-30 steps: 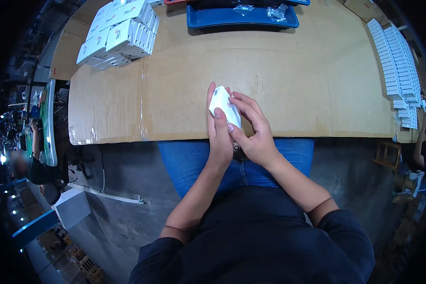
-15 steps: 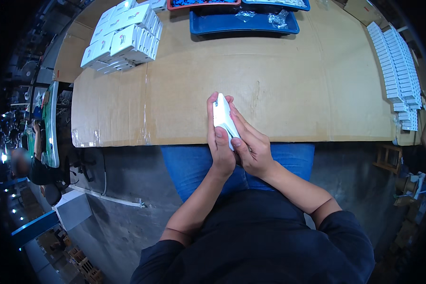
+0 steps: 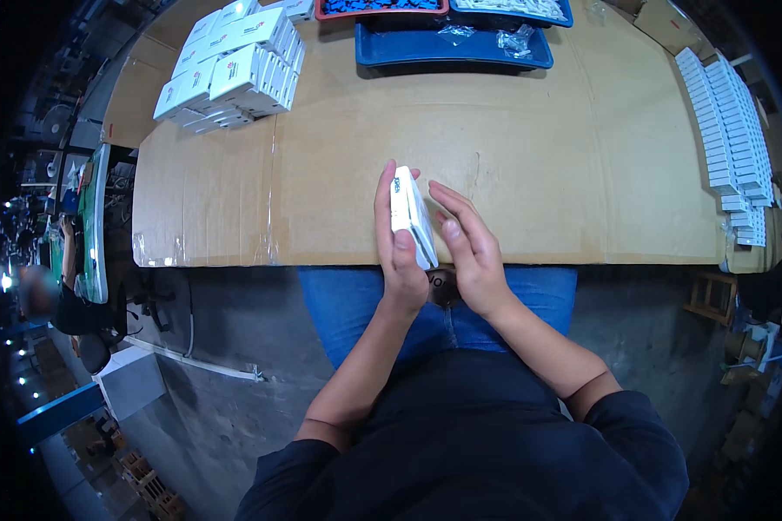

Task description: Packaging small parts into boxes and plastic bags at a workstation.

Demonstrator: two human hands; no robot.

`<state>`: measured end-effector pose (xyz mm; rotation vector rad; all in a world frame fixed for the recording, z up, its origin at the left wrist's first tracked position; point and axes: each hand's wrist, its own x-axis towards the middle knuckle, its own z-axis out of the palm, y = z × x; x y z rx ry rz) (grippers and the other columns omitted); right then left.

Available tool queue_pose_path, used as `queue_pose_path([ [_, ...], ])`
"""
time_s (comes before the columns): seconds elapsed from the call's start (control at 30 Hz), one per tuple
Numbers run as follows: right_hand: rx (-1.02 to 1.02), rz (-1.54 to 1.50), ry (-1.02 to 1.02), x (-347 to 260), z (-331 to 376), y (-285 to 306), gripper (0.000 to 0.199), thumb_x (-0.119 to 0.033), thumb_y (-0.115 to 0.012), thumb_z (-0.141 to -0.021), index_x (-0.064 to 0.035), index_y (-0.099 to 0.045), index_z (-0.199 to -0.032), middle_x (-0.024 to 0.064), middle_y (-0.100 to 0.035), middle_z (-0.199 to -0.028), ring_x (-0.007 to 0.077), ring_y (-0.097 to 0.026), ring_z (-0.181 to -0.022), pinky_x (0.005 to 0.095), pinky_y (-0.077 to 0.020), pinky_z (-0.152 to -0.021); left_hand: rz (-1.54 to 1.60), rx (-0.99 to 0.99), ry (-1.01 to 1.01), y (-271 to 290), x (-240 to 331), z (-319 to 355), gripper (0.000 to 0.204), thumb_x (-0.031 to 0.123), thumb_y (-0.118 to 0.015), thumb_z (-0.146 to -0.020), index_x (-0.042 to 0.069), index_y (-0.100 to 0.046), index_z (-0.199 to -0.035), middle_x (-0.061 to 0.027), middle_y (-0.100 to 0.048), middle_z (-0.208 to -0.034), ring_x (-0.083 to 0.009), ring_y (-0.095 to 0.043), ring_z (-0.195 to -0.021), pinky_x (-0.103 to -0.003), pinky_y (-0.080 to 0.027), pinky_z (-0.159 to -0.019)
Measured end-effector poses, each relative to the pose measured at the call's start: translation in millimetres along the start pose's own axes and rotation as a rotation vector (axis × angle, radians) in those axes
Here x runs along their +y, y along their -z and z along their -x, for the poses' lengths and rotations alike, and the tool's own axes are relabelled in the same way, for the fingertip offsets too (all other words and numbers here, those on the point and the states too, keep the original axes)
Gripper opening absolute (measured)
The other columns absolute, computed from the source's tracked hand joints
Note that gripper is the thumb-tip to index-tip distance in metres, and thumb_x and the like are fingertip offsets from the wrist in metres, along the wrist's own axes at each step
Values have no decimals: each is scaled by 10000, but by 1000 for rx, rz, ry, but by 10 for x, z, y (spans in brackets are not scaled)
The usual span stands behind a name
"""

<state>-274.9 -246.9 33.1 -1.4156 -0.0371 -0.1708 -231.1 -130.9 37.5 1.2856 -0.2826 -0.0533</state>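
Observation:
A small white box (image 3: 413,221) stands on edge above the near edge of the cardboard-covered table, tilted slightly. Along its left side my left hand (image 3: 400,269) grips it, thumb across the near part and fingers behind. A narrow dark gap runs down the side facing up. To the right, my right hand (image 3: 475,252) is apart from the box, its fingers stretched out and the palm turned toward it.
Stacked white boxes (image 3: 230,69) occupy the table's far left. Rows of thin white boxes (image 3: 721,139) line the right end. At the back are a blue tray (image 3: 452,54) with clear plastic bags, a red tray (image 3: 382,12) of blue pieces, and another person (image 3: 65,295) far left.
My right hand has come off the box and moved a little to the right, its fingers straightening. The box stays in my left hand, with more of its side showing.

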Motion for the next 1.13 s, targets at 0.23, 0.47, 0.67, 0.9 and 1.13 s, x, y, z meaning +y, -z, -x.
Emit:
queue_pose_path([
  [0.23, 25, -284, -425, -239, -57, 22, 528, -250, -622, -1083, 24, -489, -1514, 136, -607, -1414, 175, -629, -1224, 339, -522, -1035, -191, -102, -86, 74, -135, 58, 1037, 592, -571, -930, -34, -168, -1651, -250, -357, -1609, -349, -400, -1463, -462, -385, -1167],
  [0.47, 37, -261, -233, -138, 37, -135, 598, -141, -652, -1053, 37, -398, -1564, 183, -528, -1522, 194, -603, -1295, 321, -501, -1079, -198, 34, -149, 1, -169, 54, 995, 658, -576, -968, -58, -276, -1592, -234, -476, -1390, -319, -575, -1206, -437, -483, -1039],
  [0.67, 30, -220, -269, -171, 138, -189, 607, -129, -607, -1073, 67, -367, -1595, 204, -516, -1542, 217, -542, -1379, 330, -452, -1133, -273, 79, -296, 26, -222, 79, 808, 581, -529, -978, -108, -494, -1400, -251, -527, -1318, -328, -595, -1151, -437, -495, -1005],
  [0.9, 25, -49, -122, -125, 183, -199, 539, -107, -552, -1089, 91, -401, -1567, 204, -510, -1564, 225, -537, -1382, 336, -438, -1138, -213, 105, -213, -37, -162, 118, 894, 689, -348, -948, -83, -479, -1379, -196, -530, -1316, -269, -558, -1174, -393, -449, -1023],
  [1.13, -28, 40, -39, -64, 204, -147, 535, -130, -551, -1094, 62, -414, -1573, 218, -500, -1573, 255, -541, -1391, 348, -439, -1140, -132, 94, -277, -1, -191, 120, 828, 596, -352, -951, -104, -517, -1363, -218, -530, -1294, -264, -571, -1154, -413, -468, -1007],
])
